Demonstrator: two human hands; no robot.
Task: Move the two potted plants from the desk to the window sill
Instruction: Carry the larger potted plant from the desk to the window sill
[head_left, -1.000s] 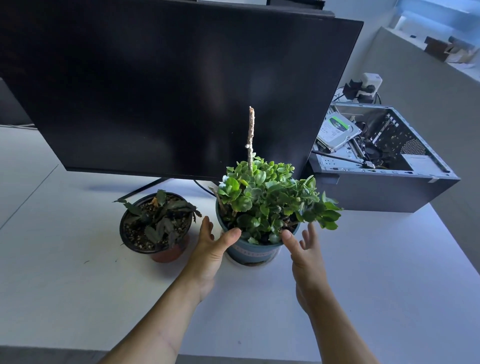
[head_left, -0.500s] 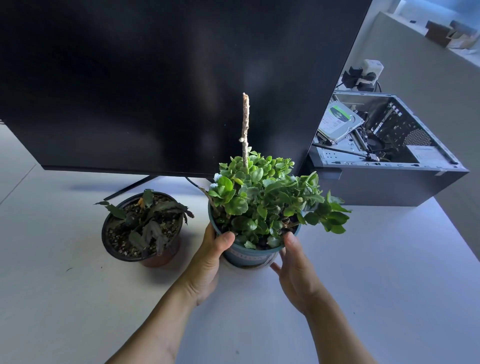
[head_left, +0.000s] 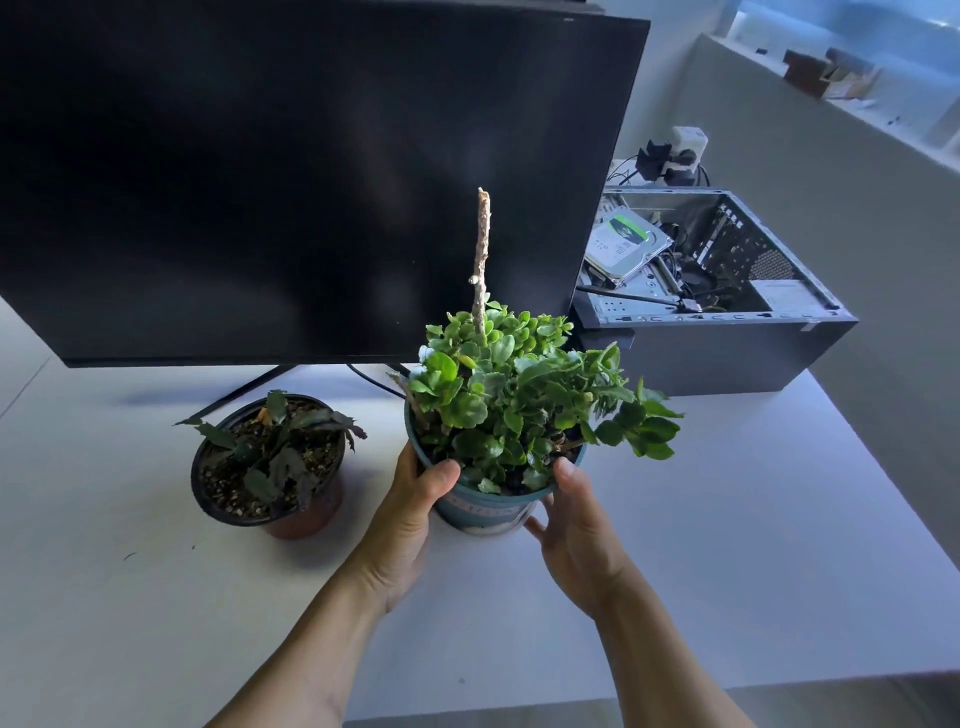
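- Both hands have closed in since a second ago: left hand (head_left: 410, 514) and right hand (head_left: 574, 525) now clasp the green plant's pot (head_left: 485, 506).
- Pot sits low over the counter (head_left: 727, 545); contact unclear.
- Dark plant (head_left: 270, 462) stands just left.

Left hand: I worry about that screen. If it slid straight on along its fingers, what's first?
Probably the blue-grey plastic pot the left hand already grips; the black monitor stands farther behind.

We've got open tabletop (head_left: 727, 545) to the right and front of the leafy plant (head_left: 514, 410), plenty of room to swing out there. Behind it the big monitor (head_left: 291, 171) blocks things, and its dry stalk (head_left: 480, 260) pokes up against the screen. The dark plant (head_left: 270, 462) sits just beside on the left, and the open PC case (head_left: 727, 332) crowds the back right.
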